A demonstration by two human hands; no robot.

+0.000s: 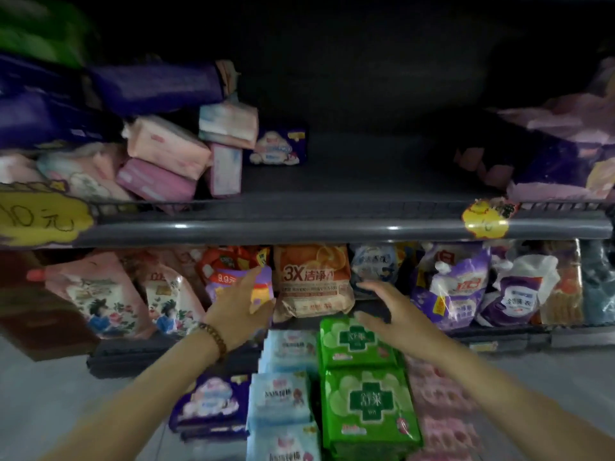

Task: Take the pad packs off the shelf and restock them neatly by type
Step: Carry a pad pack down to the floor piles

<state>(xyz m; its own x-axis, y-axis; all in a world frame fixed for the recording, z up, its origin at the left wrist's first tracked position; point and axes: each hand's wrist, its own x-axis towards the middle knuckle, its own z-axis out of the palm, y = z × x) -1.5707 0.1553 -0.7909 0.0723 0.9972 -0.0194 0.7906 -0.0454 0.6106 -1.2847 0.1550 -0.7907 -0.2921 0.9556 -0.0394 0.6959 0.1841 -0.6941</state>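
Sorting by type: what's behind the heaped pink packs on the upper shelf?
Behind the pink packs lie large purple packs; a small purple pack stands at the back to their right. Anything deeper is covered and too dark to tell.

Two green packs [369,407], two yellow price tags [485,222].

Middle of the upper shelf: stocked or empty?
Empty: bare grey shelf between jumbled pink packs at left and purple packs at right.

Purple packs [40,108] blurred, cut at left edge, yellow price tag [36,217] cropped, blue packs [283,444] cut below
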